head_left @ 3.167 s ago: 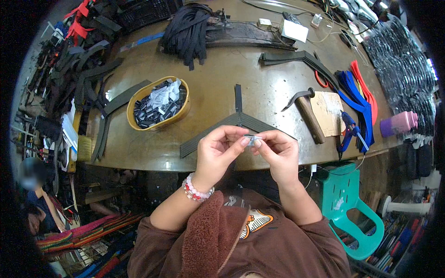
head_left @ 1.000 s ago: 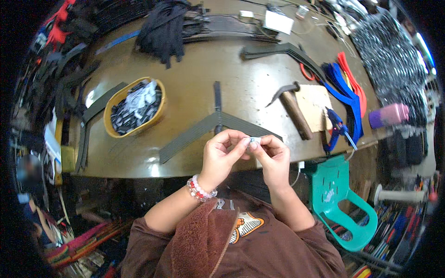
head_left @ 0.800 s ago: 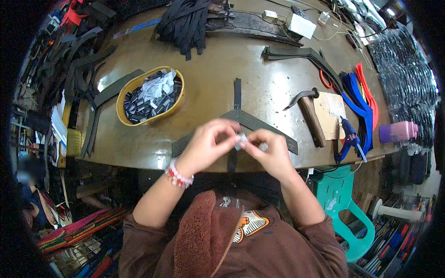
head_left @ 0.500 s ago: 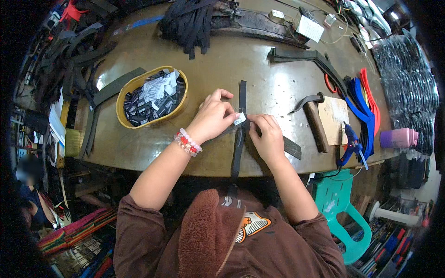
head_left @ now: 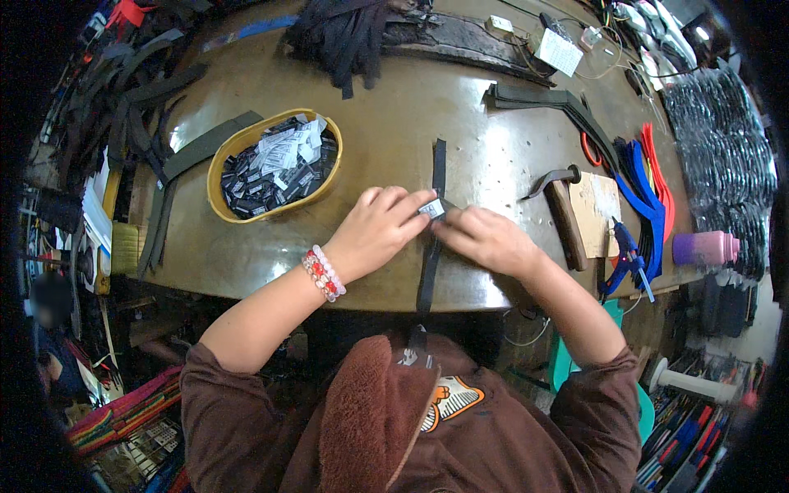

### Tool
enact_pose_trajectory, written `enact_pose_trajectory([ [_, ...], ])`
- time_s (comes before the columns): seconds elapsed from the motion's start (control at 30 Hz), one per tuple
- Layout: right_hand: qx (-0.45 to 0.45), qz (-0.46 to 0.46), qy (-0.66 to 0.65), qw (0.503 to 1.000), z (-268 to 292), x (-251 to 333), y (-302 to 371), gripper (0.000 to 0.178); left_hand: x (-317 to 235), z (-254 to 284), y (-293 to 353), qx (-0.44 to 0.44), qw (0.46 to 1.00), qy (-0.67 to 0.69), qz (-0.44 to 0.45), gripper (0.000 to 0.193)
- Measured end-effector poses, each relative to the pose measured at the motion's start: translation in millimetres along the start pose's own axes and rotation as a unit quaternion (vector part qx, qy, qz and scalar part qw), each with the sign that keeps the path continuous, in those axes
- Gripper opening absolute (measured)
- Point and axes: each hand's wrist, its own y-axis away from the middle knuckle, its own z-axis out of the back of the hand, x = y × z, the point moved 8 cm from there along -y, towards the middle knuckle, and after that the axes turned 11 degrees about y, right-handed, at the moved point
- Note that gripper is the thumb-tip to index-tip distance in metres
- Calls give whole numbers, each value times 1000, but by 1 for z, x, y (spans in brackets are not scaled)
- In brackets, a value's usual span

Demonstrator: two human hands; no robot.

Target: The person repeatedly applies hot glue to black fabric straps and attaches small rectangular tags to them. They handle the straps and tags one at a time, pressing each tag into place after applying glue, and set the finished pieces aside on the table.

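Observation:
My left hand [head_left: 380, 227], with a beaded bracelet at the wrist, is closed with its fingertips pinching a small white label [head_left: 432, 209]. The label lies over a black webbing strap [head_left: 440, 168] that runs lengthwise toward my body and past the table's front edge. My right hand [head_left: 488, 237] comes in from the other side. Its fingers are bent and pressed together on the black strap just beside the label, slightly smeared by motion. The fingers partly cover where label and strap meet.
A yellow oval basket [head_left: 337, 164] full of black and white labels stands to the left. Rightward lie a hammer [head_left: 567, 226], a tan board [head_left: 593, 205], a blue glue gun [head_left: 629, 251] and blue straps [head_left: 649, 205]. Black straps [head_left: 339, 41] heap at the back.
My right hand has moved in toward the label, its forearm swinging outward. The label has tilted and sits over the strap. The dark strip that stuck out beyond my right hand no longer shows there.

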Motion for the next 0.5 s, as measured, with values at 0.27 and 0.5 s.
enact_pose_trajectory([
  [0.27, -92, -73, -167, 979, 4, -29, -10, 25, 5, -13, 8, -6, 997, 73, -24, 32],
  [0.5, 75, -338, -293, 891, -47, -99, -11, 18, 3, -13, 8, -7, 997, 69, -39, 31],
])
